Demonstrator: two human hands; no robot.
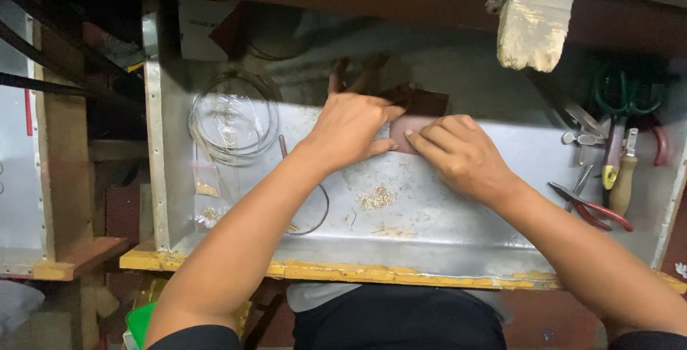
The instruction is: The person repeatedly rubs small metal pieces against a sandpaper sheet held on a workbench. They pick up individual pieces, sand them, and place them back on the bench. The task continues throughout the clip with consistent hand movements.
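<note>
Both hands [408, 139] pinching brown sheet [415, 117] mid-tray; pliers [590, 207] crowd tray's right edge [669, 207].

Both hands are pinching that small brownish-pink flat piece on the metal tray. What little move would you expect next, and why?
Probably a short slide of the small brownish-pink flat piece toward the little heap of pale gold bits. The left hand and right hand both press it flat on the shiny metal tray, and that heap lies loose just in front of them. This is only a guess; what the piece is stays unclear.
</note>
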